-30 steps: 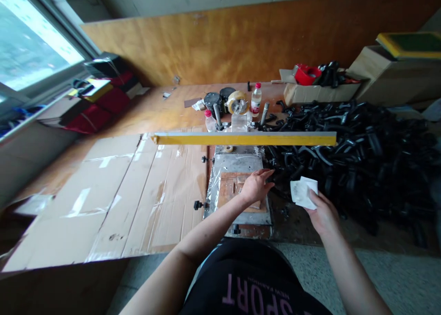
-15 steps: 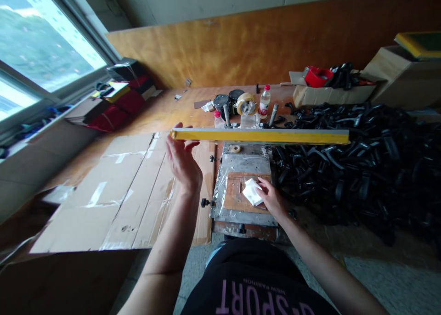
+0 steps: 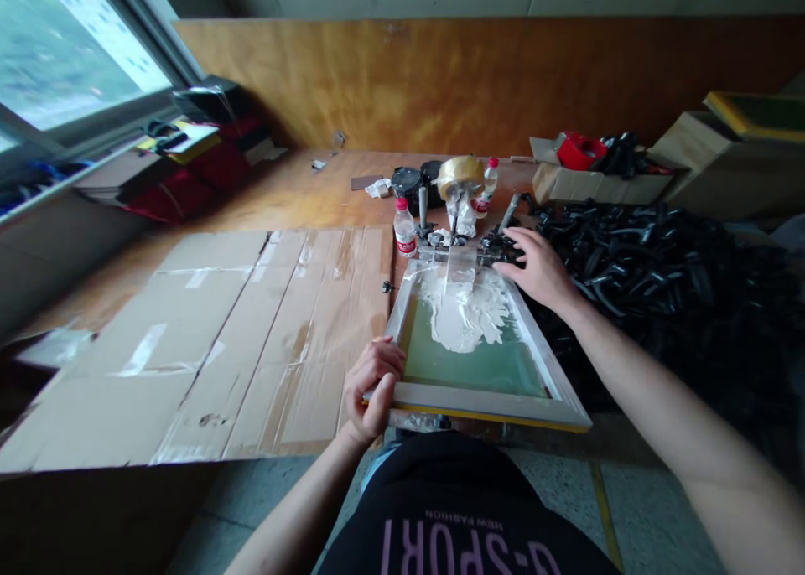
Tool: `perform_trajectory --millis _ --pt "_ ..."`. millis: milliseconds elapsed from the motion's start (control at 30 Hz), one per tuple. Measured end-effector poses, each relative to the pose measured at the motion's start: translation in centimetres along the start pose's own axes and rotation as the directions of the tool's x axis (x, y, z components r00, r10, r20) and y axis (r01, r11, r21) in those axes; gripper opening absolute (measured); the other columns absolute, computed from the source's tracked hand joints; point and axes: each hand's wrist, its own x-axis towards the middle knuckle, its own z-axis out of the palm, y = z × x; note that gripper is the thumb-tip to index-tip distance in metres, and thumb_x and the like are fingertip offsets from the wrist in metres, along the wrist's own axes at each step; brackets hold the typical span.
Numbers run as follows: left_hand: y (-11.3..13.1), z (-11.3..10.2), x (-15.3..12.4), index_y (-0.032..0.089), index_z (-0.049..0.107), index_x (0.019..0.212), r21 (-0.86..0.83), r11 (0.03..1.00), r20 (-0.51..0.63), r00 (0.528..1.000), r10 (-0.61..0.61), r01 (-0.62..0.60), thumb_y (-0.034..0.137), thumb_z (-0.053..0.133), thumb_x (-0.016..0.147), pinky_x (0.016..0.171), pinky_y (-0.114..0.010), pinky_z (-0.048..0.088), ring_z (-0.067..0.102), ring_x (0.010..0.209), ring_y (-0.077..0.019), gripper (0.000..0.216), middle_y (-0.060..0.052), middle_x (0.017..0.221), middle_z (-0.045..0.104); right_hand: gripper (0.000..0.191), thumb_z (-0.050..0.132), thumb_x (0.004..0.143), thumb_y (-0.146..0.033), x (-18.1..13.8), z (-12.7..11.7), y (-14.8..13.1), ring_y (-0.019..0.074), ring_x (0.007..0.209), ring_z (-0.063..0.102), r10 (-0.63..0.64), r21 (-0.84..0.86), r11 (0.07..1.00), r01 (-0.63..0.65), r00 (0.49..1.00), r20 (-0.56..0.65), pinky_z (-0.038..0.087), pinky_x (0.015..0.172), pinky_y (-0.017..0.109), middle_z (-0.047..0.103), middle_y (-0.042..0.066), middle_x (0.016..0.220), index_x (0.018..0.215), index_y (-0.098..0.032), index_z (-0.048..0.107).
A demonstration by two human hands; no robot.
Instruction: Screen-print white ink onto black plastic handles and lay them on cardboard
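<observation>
A screen-printing frame [image 3: 484,399] lies low in front of me, its green mesh facing up. Thick white paste [image 3: 462,323] is smeared over the far half of the mesh. My left hand [image 3: 374,386] is closed around the frame's near left corner. Beside the frame's far right side is my right hand [image 3: 534,265], fingers apart and nothing visible in them. A clear, flat scraper-like piece [image 3: 462,266] stands in the paste near the hinge clamps [image 3: 431,255]. The frame hides the board underneath.
Flattened cardboard [image 3: 220,349] covers the left of the bench. A heap of black plastic parts [image 3: 654,282] lies to the right. Beyond the frame are a tape roll [image 3: 462,177], one bottle [image 3: 404,230] and another bottle [image 3: 488,191]. A carton [image 3: 604,181] stands back right.
My left hand has brought the raised frame down and toward me. My right hand has left the board for the frame's far right side. The white cloth it held is out of sight.
</observation>
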Motion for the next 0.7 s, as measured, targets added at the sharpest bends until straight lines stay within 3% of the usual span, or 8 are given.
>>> perform_trajectory --millis 100,200,267,533,700 --pt "-0.8 -0.3 -1.0 0.018 0.057 0.071 0.0 0.999 0.032 0.999 0.033 -0.033 0.022 0.046 0.089 0.091 -0.05 0.046 0.062 0.079 -0.0195 0.021 -0.003 0.073 0.061 0.052 0.074 0.074 -0.033 2.6 2.8 -3.9 0.0295 0.115 0.057 -0.073 -0.237 0.963 0.131 0.968 0.241 0.048 0.094 0.041 0.061 0.013 0.126 0.122 -0.017 0.061" --pt "-1.0 -0.3 -1.0 0.018 0.057 0.072 -0.001 0.998 0.05 0.997 0.059 -0.059 0.021 0.045 0.088 0.09 -0.051 0.046 0.061 0.078 -0.0198 0.02 -0.004 0.074 0.061 0.034 0.071 0.077 -0.038 3.2 4.3 -5.5 0.0267 0.094 0.065 0.071 -0.368 0.923 0.112 0.89 0.45 0.048 0.076 0.034 0.07 0.009 0.102 0.104 -0.019 0.065" --pt "-0.9 -0.3 -0.8 0.018 0.057 0.072 0.001 0.998 0.06 0.996 0.069 -0.069 0.02 0.045 0.087 0.089 -0.051 0.046 0.061 0.077 -0.0196 0.02 -0.004 0.073 0.06 0.028 0.069 0.079 -0.042 2.9 4.4 -5.9 0.0251 0.085 0.066 0.111 -0.389 0.913 0.124 0.841 0.529 0.044 0.068 0.03 0.072 0.008 0.089 0.095 -0.019 0.066" --pt "-0.9 -0.1 -0.2 0.019 0.055 0.069 -0.004 0.995 0.048 0.994 0.103 -0.103 0.019 0.044 0.086 0.083 -0.049 0.046 0.059 0.071 -0.0188 0.02 -0.003 0.069 0.059 0.017 0.073 0.079 -0.034 -1.5 1.9 -7.8 0.0185 0.076 0.061 -0.121 -0.146 0.955 0.257 0.792 0.599 0.037 0.065 0.026 0.068 0.002 0.08 0.083 -0.019 0.064" --pt "-0.9 -0.1 -0.4 0.018 0.055 0.07 -0.011 0.996 0.058 0.994 0.094 -0.094 0.018 0.044 0.085 0.083 -0.049 0.045 0.059 0.071 -0.019 0.019 -0.003 0.068 0.057 0.018 0.076 0.077 -0.029 -2.9 -0.6 -8.8 0.0141 0.069 0.058 -0.208 0.057 0.972 0.229 0.721 0.661 0.036 0.065 0.025 0.063 -0.001 0.074 0.078 -0.019 0.062"
